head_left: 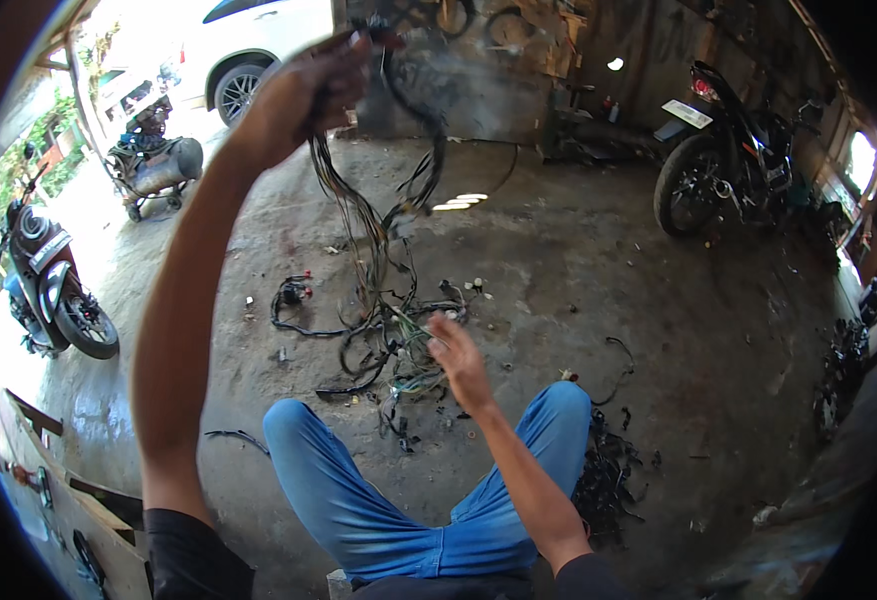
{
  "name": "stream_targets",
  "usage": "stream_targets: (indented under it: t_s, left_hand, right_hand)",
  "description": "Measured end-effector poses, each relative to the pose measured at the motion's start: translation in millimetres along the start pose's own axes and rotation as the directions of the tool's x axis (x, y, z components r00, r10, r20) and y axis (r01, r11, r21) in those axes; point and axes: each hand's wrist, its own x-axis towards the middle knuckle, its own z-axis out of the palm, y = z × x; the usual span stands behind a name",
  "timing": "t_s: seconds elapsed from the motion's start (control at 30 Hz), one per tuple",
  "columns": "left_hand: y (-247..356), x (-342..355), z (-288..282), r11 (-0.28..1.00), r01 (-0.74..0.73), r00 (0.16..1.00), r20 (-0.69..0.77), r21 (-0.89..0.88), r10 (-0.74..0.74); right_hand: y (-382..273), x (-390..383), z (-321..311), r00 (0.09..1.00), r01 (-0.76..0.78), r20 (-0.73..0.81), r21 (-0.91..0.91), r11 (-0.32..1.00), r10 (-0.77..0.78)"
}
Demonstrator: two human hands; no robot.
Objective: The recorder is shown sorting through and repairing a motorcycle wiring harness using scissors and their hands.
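Raised high in front of me, my left hand (323, 90) is closed around the upper part of a wiring harness (366, 225). Its bundled black and coloured wires hang down toward the concrete floor, and one thicker black length loops out to the right of the hand. Lower down, my right hand (458, 360) is beside the tangled lower wires, fingers stretched out and apart. Whether its fingertips touch the wires I cannot tell. A black cable with a red-marked connector (296, 290) lies on the floor left of the tangle.
Black scraps (608, 475) lie by my right knee, with small bits scattered over the floor. A motorcycle (733, 165) stands at the back right, another motorcycle (53, 275) at the left. Behind are an air compressor (158, 165) and a white car (268, 40). A wooden box (58, 480) sits lower left.
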Motion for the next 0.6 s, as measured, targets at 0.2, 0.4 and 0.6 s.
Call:
stream_targets:
  t_s: [0.2,0.4,0.6]
  left_hand:
    - [119,9,-20,0.997,-0.049,0.999,0.021,0.054,0.048]
    - [144,20,-22,0.972,-0.161,0.980,-0.086,0.173,0.178]
    - [130,27,-25,0.975,-0.196,0.980,-0.001,0.104,0.197]
  right_hand:
    - [-27,52,17,0.945,0.070,-0.156,-0.761,0.645,-0.287]
    - [-61,84,78,0.986,0.166,0.057,-0.357,0.919,-0.156]
    - [-31,89,119,0.988,0.072,0.142,-0.124,0.990,-0.054]
